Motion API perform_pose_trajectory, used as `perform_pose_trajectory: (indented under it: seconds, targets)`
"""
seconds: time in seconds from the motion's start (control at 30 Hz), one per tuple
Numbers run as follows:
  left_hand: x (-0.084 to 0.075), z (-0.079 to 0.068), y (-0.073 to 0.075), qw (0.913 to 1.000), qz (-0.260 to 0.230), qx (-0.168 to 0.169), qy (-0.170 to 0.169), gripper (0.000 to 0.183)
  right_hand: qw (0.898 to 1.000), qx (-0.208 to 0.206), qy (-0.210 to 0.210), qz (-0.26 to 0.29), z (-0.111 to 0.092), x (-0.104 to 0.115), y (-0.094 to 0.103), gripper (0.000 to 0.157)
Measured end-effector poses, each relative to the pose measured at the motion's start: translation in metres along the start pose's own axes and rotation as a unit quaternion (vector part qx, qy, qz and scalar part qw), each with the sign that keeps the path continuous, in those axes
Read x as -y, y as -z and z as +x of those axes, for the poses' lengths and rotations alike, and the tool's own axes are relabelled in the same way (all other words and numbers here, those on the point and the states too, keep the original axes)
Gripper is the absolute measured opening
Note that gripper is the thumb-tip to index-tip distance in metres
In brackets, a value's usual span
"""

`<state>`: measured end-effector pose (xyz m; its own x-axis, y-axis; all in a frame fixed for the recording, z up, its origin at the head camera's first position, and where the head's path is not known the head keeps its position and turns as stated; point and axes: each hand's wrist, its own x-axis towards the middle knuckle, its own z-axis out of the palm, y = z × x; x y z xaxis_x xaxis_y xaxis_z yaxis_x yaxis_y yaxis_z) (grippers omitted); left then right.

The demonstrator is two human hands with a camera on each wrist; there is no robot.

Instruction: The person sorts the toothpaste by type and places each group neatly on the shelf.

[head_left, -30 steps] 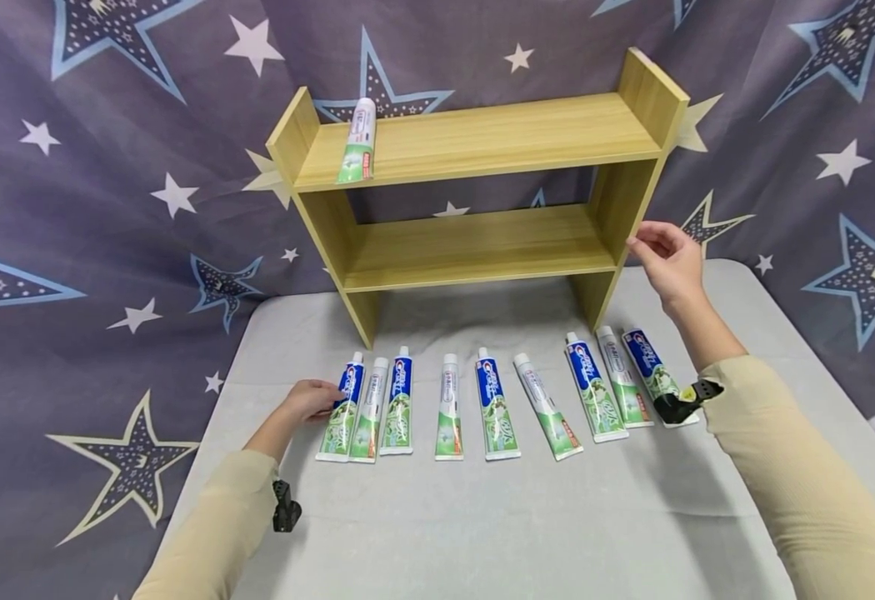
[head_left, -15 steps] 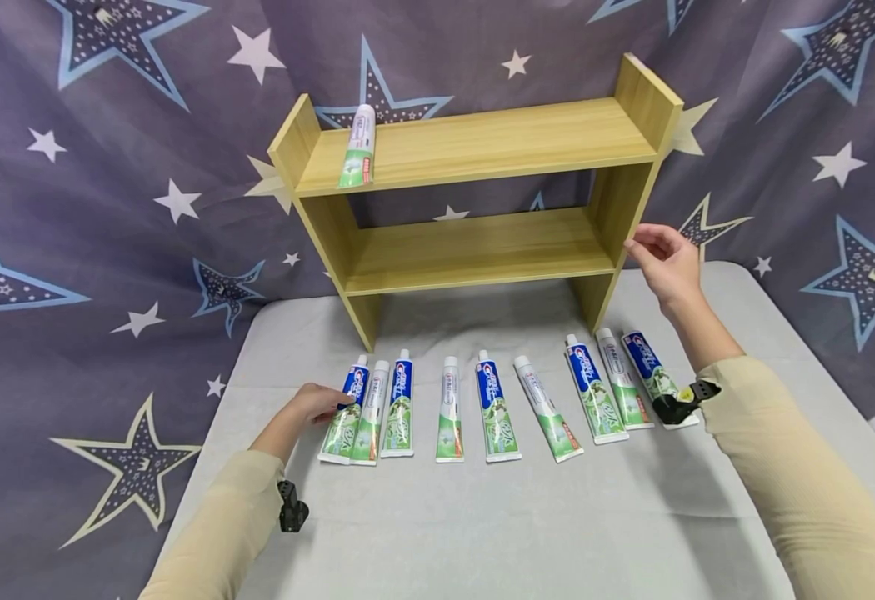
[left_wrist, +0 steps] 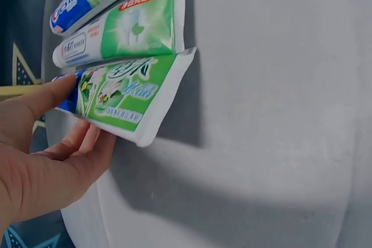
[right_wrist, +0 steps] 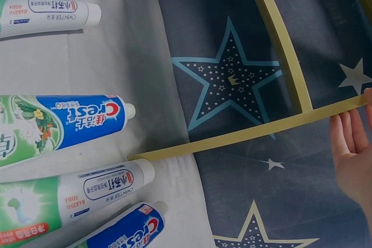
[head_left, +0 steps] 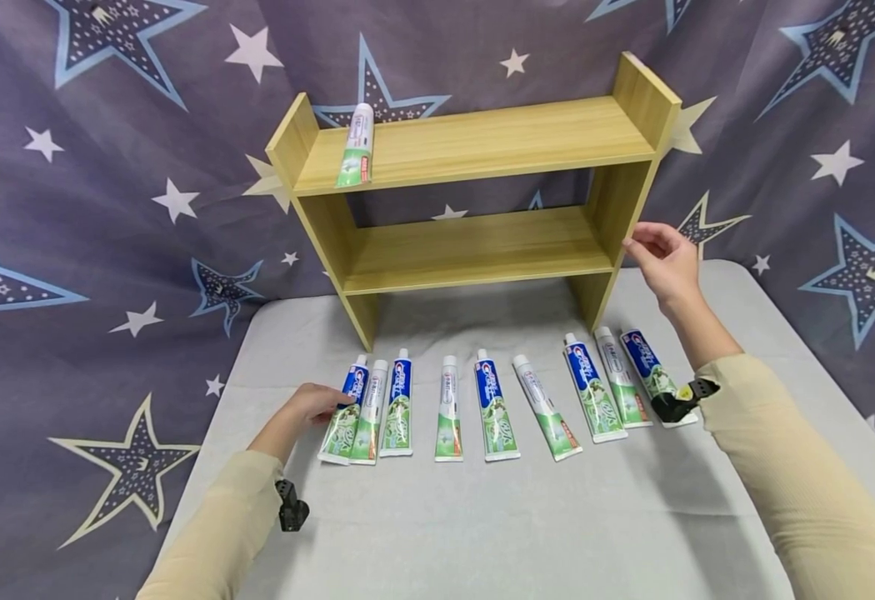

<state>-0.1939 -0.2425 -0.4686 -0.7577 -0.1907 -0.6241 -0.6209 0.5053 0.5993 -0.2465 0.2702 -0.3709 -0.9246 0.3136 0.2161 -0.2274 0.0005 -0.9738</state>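
My left hand point(head_left: 308, 408) pinches the leftmost Crest toothpaste tube point(head_left: 343, 429), thumb on top and fingers beneath. In the left wrist view this blue-and-green tube point(left_wrist: 125, 94) is tilted, its crimped end raised above the cloth. A white-and-green toothpaste tube point(left_wrist: 133, 27) lies right beside it. On the right, my right hand point(head_left: 668, 265) holds the front edge of the wooden shelf's point(head_left: 475, 250) side panel. The right wrist view shows the fingers point(right_wrist: 349, 135) on one side of that edge and a bit of thumb on the other.
Several more toothpaste tubes lie in a row on the grey cloth point(head_left: 437, 525), such as a middle Crest tube point(head_left: 496, 417). One white-and-green tube point(head_left: 357, 146) rests on the upper board's left end. A star-patterned curtain point(head_left: 137, 350) hangs behind.
My left hand has shifted slightly right, and the leftmost Crest tube has tilted toward its neighbour. The right hand stays at the shelf's side panel.
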Motion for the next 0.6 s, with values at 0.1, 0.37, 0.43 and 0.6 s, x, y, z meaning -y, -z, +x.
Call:
perform_pose_trajectory:
  seconds: [0.1,0.37,0.43,0.6]
  targets:
    - [0.001,0.001,0.003,1.0,0.0,0.008,-0.003,0.051,1.0,0.0,-0.001,-0.001,0.0,0.0,0.0,0.021]
    - [0.007,-0.001,0.012,0.9992,0.015,0.034,-0.015,0.05,1.0,-0.006,-0.004,-0.022,0.0,-0.001,0.0,0.021]
    - [0.008,-0.004,0.014,0.9985,0.015,0.047,-0.022,0.049,1.0,-0.005,-0.005,-0.027,0.0,-0.001,0.0,0.021]
    - [0.005,-0.012,0.016,0.9959,0.014,0.076,-0.046,0.046,1.0,-0.006,-0.006,-0.028,0.001,-0.001,0.0,0.021]
